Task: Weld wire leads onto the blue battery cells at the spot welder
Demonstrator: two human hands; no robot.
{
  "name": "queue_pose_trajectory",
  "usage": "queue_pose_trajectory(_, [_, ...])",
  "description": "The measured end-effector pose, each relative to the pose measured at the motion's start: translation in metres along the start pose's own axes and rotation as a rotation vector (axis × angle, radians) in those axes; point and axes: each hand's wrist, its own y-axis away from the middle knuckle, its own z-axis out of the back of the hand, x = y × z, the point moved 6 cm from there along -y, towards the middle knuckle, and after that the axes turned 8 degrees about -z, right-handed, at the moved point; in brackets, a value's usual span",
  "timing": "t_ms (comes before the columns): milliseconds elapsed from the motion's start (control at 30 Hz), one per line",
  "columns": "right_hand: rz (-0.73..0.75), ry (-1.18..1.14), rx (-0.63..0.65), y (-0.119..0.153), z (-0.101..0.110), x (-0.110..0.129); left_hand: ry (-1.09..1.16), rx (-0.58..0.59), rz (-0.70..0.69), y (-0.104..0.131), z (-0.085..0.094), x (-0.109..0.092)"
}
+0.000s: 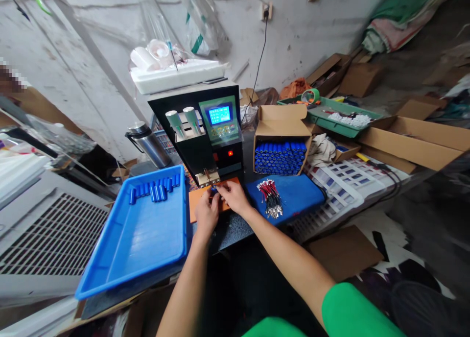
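Under the electrode tips of a black spot welder, my left hand pinches a small blue battery cell. My right hand meets it from the other side with fingers pressed together; whatever lies between them is hidden. Both hands are over an orange board at the welder's foot. To the right, a bundle of red and black wire leads lies on a blue pad. Several blue cells lie at the far end of the blue tray on the left.
A cardboard box packed with blue cells stands right of the welder. Behind the tray is a steel flask. A green tray and an open carton are farther right. White foam tops the welder, whose screen is lit.
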Motion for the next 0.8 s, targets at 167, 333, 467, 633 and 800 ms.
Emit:
queue_pose_trajectory(167, [0.008,0.013,-0.006,0.0005,0.0009,0.002,-0.016,-0.004,-0.005,-0.0003,0.0001,-0.0001])
queue_pose_trajectory(333, [-0.005,0.024,-0.006,0.0002,0.0011,0.0026,-0.018,-0.004,0.004,-0.0001,0.0002,-0.0001])
queue_pose_trajectory(467, [-0.006,0.024,-0.003,0.0001,0.001,0.002,-0.035,0.006,0.021,0.0001,0.001,-0.002])
queue_pose_trajectory(633, [0.006,0.035,-0.007,-0.0004,0.0009,0.0009,-0.05,0.008,0.036,-0.0001,0.0019,-0.0049])
queue_pose_trajectory(800, [0.018,0.049,-0.01,-0.0023,0.0001,0.0005,-0.032,0.004,0.02,-0.0006,0.002,-0.006])
